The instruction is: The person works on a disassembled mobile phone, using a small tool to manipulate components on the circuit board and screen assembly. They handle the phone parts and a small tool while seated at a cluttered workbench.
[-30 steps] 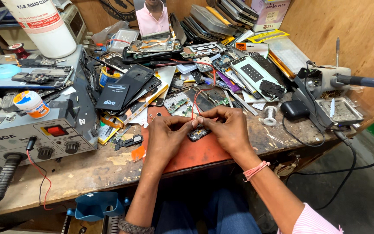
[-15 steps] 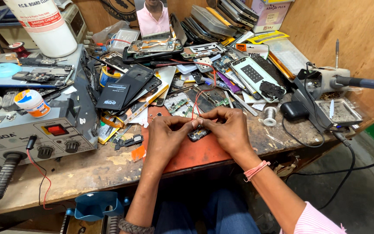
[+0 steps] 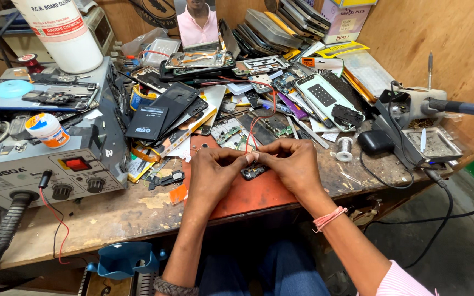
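My left hand (image 3: 215,172) and my right hand (image 3: 292,164) meet fingertip to fingertip over an orange work mat (image 3: 250,194) at the front of a wooden bench. Between the fingers both hands pinch a small dark circuit board (image 3: 254,171). A thin red wire (image 3: 253,129) rises from the pinch and loops back over the clutter behind. A pink band sits on my right wrist (image 3: 329,218).
A grey rework station (image 3: 56,164) with knobs stands at the left, a white bottle (image 3: 64,33) behind it. Phone parts, screens and boards are piled across the back (image 3: 259,71). A solder spool (image 3: 345,147), a black mouse-like block (image 3: 375,141) and a soldering stand (image 3: 423,115) sit on the right.
Both hands stay pinched on the small board over the mat; the fingers have shifted only slightly.
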